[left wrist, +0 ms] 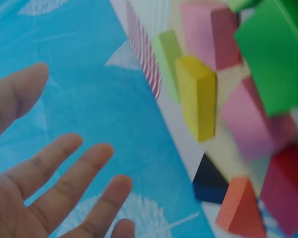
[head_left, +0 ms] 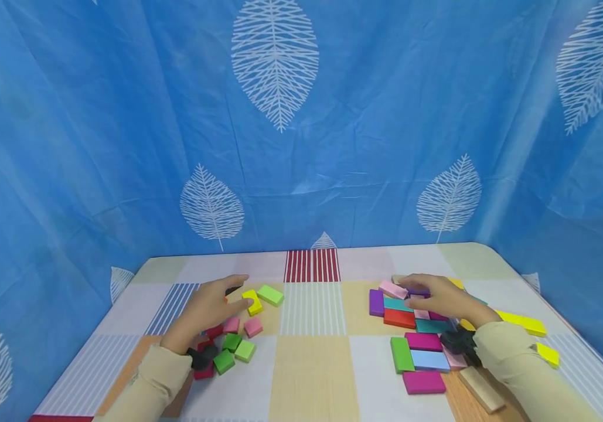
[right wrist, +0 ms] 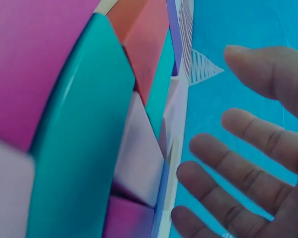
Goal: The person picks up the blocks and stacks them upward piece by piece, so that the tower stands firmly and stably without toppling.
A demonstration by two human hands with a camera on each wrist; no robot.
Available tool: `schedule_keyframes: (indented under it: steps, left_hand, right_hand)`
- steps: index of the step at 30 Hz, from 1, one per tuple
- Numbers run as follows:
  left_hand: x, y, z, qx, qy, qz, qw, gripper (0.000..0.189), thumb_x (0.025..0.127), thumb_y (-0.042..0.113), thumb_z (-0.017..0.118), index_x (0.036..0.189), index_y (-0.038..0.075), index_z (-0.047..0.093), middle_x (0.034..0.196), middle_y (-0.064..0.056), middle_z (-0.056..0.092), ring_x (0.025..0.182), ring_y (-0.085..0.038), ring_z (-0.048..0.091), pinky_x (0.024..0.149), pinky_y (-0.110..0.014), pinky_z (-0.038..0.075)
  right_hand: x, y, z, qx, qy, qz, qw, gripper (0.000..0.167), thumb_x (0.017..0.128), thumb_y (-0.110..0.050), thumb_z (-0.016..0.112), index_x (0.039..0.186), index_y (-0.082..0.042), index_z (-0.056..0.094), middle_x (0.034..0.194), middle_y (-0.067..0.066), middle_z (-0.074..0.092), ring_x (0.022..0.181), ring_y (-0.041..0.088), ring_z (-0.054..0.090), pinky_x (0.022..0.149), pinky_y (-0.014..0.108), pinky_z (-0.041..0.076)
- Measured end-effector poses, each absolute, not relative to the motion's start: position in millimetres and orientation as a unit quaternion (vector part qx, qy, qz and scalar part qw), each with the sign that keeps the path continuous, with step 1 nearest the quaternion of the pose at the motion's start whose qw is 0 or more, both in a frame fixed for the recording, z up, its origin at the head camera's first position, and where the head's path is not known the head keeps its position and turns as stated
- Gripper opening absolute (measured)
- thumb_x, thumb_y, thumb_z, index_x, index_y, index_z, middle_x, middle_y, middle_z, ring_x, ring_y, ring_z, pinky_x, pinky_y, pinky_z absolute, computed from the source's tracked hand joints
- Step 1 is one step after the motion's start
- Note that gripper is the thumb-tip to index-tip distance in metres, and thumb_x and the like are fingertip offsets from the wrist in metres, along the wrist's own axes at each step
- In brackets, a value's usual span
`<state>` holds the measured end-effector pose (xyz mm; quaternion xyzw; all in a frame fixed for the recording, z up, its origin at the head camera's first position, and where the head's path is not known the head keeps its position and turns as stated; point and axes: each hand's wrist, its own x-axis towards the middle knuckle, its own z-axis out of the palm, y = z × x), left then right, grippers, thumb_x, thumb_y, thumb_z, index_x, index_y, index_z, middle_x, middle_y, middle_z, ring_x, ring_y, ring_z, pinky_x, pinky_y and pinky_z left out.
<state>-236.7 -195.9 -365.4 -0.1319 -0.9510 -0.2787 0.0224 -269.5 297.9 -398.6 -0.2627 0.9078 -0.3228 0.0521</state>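
Observation:
My left hand [head_left: 207, 306] hovers over the left group of small blocks, fingers spread and holding nothing. Nearest its thumb is a yellow block [head_left: 252, 302], with a light green block [head_left: 271, 295] just beyond. In the left wrist view, a dark triangular block [left wrist: 210, 179] and an orange triangular block [left wrist: 242, 207] appear beside the yellow one. Over the right group, my right hand [head_left: 446, 298] has its fingers apart with nothing in them. Below it lie a pink block [head_left: 393, 290], a red block [head_left: 399, 318] and a teal block [right wrist: 84, 134]. Part of this group is hidden under the hand.
Green cubes [head_left: 232, 341] and pink cubes [head_left: 253, 327] lie by the left wrist. A green block [head_left: 402, 354], a light blue block [head_left: 430, 360] and a bare wooden block [head_left: 481, 390] sit nearer me on the right. A blue curtain [head_left: 301, 146] surrounds the table's far side.

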Motion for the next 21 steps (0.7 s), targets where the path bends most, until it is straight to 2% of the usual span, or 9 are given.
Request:
schedule_keyframes:
  steps: [5,8,12,21]
  left_hand:
    - [-250,-183,-375,-0.091,-0.946,-0.309,0.023,0.056,0.101,0.025,0.075,0.15,0.001,0.061,0.142,-0.023,0.068,0.135,-0.046,0.061,0.11,-0.062,0.049]
    - [-257,-176,-377,-0.07,-0.946,-0.316,0.014,0.056,0.103,0.027,0.073,0.151,0.0,0.06,0.141,-0.023,0.068,0.134,-0.047,0.06,0.109,-0.062,0.05]
    - [-264,-170,-379,-0.055,-0.944,-0.324,-0.014,0.061,0.102,0.029,0.074,0.152,-0.003,0.057,0.144,-0.026,0.065,0.134,-0.047,0.06,0.109,-0.06,0.051]
    - [-275,-156,-385,-0.033,-0.961,-0.264,-0.071,0.081,0.092,0.04,0.084,0.152,-0.006,0.055,0.142,-0.026,0.065,0.131,-0.044,0.062,0.109,-0.062,0.049]
  right_hand:
    - [-277,290,-400,-0.26,0.901,-0.341,0.061,0.057,0.099,-0.017,0.079,0.146,0.009,0.059,0.135,0.026,0.069,0.123,0.044,0.068,0.099,0.051,0.059]
    - [-282,284,-401,-0.257,0.898,-0.35,0.066,0.052,0.097,-0.015,0.082,0.14,0.009,0.064,0.122,0.018,0.073,0.11,0.034,0.071,0.092,0.038,0.062]
    - [-289,278,-402,-0.256,0.892,-0.363,0.08,0.048,0.095,-0.014,0.083,0.135,0.007,0.067,0.111,0.012,0.073,0.099,0.022,0.067,0.082,0.025,0.058]
    - [-298,266,-403,-0.258,0.898,-0.34,0.109,0.055,0.091,-0.017,0.087,0.133,0.012,0.066,0.098,0.001,0.065,0.088,0.019,0.055,0.075,0.026,0.052]
